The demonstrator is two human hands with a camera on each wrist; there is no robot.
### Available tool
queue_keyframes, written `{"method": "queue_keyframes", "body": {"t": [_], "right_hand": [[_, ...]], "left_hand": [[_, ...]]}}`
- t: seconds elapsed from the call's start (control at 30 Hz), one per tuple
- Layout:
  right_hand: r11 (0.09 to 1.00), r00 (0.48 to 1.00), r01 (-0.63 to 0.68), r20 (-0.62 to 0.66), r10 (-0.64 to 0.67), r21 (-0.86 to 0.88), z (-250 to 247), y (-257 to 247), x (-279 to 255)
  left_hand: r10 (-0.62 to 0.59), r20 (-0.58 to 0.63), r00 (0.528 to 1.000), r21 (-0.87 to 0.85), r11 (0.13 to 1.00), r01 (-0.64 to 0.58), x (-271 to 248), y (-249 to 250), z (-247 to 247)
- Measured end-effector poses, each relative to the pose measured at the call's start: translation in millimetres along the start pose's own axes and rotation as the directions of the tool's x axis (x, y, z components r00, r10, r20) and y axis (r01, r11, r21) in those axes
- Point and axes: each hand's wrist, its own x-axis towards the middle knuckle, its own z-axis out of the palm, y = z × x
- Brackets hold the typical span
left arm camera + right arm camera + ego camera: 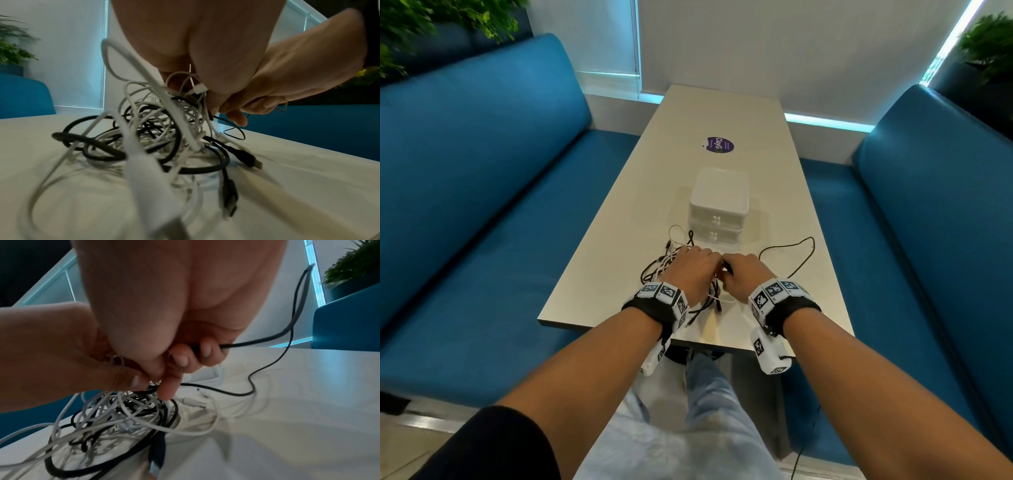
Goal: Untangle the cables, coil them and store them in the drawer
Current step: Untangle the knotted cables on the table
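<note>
Head view: a person's left hand [690, 270] and right hand [746, 272] meet over tangled cables [671, 263] near the table's [619, 222] near edge, just before a closed white drawer unit [719, 205]. Left wrist view: left-hand fingers curl into the black-and-white tangle. Right wrist view: right-hand fingers [205, 348] grip a thin black cable [267, 339] trailing toward the right edge.

One cable tangle [681, 274], two stacked drawers [719, 219], two hands.
</note>
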Motion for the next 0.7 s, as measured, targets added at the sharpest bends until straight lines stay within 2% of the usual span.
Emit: {"method": "queue_keyframes", "body": {"t": [0.13, 0.27, 0.37, 0.53, 0.7], "right_hand": [[1.0, 1.0, -0.007, 0.021, 0.007, 0.015, -1, -3, -1], [1.0, 0.999, -0.001, 0.037, 0.001, 0.001, 0, -2, -1], [0.999, 0.999, 0.018, 0.039, -0.016, -0.049, 3, -2, -1], [0.995, 0.999, 0.032, -0.002, -0.033, -0.097, -2, 1, 3], [0.992, 0.999, 0.004, -0.032, -0.008, -0.125, -18, 9, 5]], "left_hand": [[0.008, -0.054, 0.999, -0.108, 0.994, -0.014, -4, -6, 0], [0.022, -0.068, 0.997, -0.133, 0.991, -0.031, -7, -10, 0], [0.006, -0.071, 0.997, -0.036, 0.999, -0.009, -8, -9, 4], [-0.116, -0.043, 0.992, 0.164, 0.979, 0.121, -6, -1, -4], [-0.188, 0.017, 0.982, 0.228, 0.957, 0.179, 0, 4, -15]]}}
